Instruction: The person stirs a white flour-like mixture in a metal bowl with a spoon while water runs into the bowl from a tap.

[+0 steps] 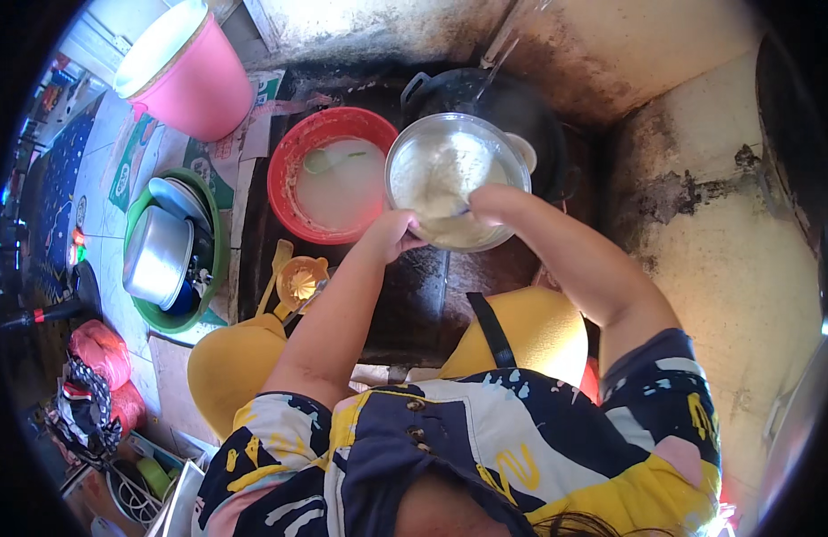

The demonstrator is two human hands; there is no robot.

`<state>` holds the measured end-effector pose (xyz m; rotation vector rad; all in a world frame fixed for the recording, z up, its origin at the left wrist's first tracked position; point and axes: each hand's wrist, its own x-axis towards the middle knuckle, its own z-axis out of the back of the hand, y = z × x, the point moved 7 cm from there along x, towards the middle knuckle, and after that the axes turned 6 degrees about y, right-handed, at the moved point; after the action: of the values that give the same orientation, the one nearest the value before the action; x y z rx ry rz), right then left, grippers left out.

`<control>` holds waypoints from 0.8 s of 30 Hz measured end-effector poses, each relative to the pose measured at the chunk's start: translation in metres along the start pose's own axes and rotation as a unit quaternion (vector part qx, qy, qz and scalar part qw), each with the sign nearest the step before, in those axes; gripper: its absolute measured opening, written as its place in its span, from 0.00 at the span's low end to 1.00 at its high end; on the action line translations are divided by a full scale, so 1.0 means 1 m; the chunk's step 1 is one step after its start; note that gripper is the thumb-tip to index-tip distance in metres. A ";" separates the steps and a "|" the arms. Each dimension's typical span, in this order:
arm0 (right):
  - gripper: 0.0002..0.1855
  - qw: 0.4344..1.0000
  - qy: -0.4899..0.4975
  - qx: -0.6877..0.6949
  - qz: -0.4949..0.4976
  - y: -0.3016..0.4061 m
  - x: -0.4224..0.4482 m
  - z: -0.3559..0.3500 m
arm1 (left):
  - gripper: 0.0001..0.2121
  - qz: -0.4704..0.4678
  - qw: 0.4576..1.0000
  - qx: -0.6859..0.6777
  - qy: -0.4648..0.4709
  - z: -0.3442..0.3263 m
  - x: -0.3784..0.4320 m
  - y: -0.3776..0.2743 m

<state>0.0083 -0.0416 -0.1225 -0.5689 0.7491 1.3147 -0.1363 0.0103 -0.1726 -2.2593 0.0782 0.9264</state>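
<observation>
A round metal pan [454, 161] with pale liquid or batter in it is tilted in front of me. My left hand [395, 235] grips its near left rim. Inside the pan's right side is my right hand [491, 203], its fingers closed on a small utensil that is mostly hidden and blurred. Just left of the pan stands a red plastic basin [276, 181] of cloudy whitish liquid, with a green object partly under the surface. Behind the pan, a large dark wok [454, 87] with loop handles holds a small pale bowl [523, 153].
An orange citrus juicer [305, 278] and a yellow spatula [277, 262] lie near my left forearm. Farther left, a green basin [219, 248] holds metal pots and dishes. A pink bucket [192, 80] stands at the upper left. Stained walls [716, 268] close off the right and back.
</observation>
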 end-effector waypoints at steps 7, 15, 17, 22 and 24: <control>0.14 0.902 -0.005 0.411 -0.134 -0.089 -0.050 0.015 | 0.20 -0.023 0.996 -0.084 -0.010 -0.030 -0.012 0.020; 0.12 0.998 -0.040 0.030 0.029 0.032 0.027 -0.012 | 0.22 -0.063 0.991 -0.111 -0.045 -0.029 -0.005 0.039; 0.13 0.999 -0.016 0.020 0.047 0.020 0.005 -0.018 | 0.22 -0.058 0.988 -0.131 -0.050 -0.029 -0.003 0.041; 0.14 0.918 0.063 0.373 -0.116 -0.054 -0.074 0.006 | 0.20 -0.026 0.977 -0.199 -0.074 -0.035 -0.007 0.053; 0.14 0.916 0.015 0.364 -0.170 -0.073 -0.065 0.006 | 0.19 -0.028 0.976 -0.206 -0.070 -0.041 -0.002 0.058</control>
<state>0.0757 -0.0919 -0.0716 -0.1010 1.0397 0.6290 -0.1303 -0.0593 -0.1834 -2.5447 -0.2643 1.1532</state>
